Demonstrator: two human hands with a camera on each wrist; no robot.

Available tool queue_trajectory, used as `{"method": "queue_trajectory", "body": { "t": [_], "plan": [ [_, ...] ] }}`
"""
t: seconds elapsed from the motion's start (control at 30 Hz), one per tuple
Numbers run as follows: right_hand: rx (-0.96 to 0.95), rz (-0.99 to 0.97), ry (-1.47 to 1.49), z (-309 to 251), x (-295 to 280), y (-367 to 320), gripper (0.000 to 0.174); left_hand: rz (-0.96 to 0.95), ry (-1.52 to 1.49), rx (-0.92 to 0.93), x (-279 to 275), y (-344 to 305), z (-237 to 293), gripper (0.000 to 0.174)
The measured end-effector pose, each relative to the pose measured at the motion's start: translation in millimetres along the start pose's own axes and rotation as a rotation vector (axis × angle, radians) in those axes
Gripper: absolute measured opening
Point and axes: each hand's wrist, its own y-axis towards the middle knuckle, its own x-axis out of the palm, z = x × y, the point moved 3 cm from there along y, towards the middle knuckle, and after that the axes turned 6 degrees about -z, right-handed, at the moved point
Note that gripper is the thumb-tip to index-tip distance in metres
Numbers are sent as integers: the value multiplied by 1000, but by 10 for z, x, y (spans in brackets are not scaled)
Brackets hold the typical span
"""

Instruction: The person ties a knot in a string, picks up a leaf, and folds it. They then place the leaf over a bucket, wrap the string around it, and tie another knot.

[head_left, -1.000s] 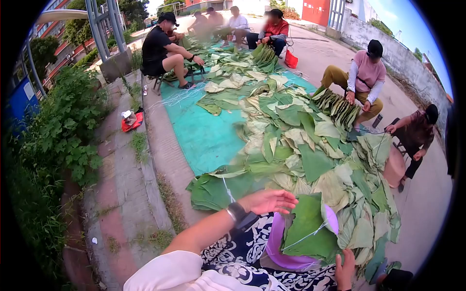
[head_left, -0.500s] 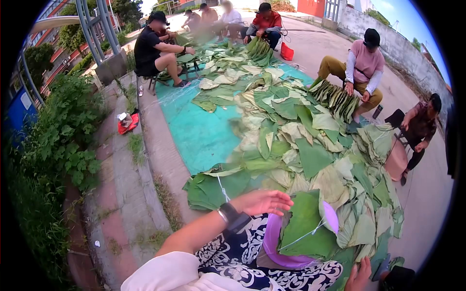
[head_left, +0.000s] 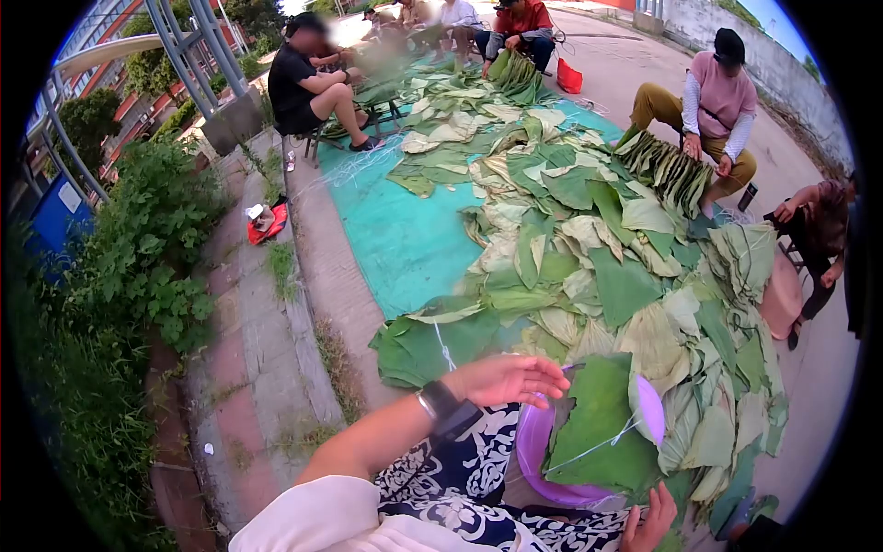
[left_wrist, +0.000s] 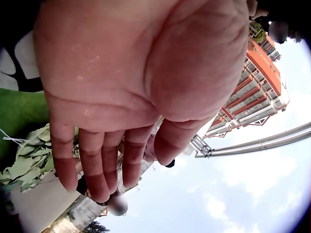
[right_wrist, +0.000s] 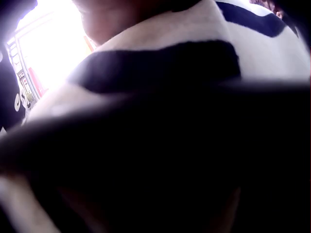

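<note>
In the head view my left hand hovers beside a stack of large green leaves, its fingers relaxed and holding nothing. Its bare palm and loosely spread fingers fill the left wrist view. White string runs across the leaf stack, which lies over a purple plastic basin. Another purple piece shows at the stack's right edge. My right hand lies by the knee of the patterned trousers, just below the stack, fingers extended. Patterned cloth and dark blur fill the right wrist view.
A long heap of leaves covers much of the teal sheet. Another string-tied leaf bundle lies left of the basin. People sit around, including one in pink and one in black. A kerb runs along the left.
The head view has shifted, so the scene sits further right and slightly higher or lower in places. My right hand moved away from the basin, then back towards it. The left hand stays relaxed.
</note>
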Motion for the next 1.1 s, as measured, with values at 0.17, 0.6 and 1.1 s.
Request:
{"method": "queue_trajectory", "body": {
  "t": [0.17, 0.6, 1.1],
  "plan": [
    [2, 38, 16, -48, -16, 59, 41, -21, -19, -13, 14, 45, -6, 46],
    [46, 3, -33, -2, 28, 16, 36, -24, -27, 2, -27, -8, 14, 48],
    [88, 26, -40, -89, -22, -16, 34, -47, -24, 29, -10, -49, 13, 46]
  ]
}}
